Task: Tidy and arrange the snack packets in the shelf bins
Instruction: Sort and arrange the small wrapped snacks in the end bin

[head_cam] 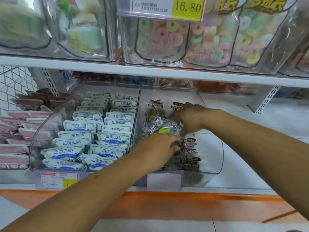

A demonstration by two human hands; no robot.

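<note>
Both my hands reach into a clear plastic bin (215,166) on the middle shelf. It holds several clear snack packets with brown labels (189,149). My left hand (160,148) lies on the packets near the bin's front, its fingers curled among them. Farther back, my right hand (190,117) has its fingers bent down, pinching a crinkly clear packet (173,127). A green piece (164,130) shows between the two hands. The neighbouring clear bin (36,136) on the left is filled with rows of white-and-blue packets (78,128).
Pink packets (20,133) are stacked loose at the far left. The upper shelf carries clear bins of ring candies (160,36) with a yellow price tag (187,7). Bare white shelf (260,139) lies right of the bin. An orange strip (184,200) runs along the shelf front.
</note>
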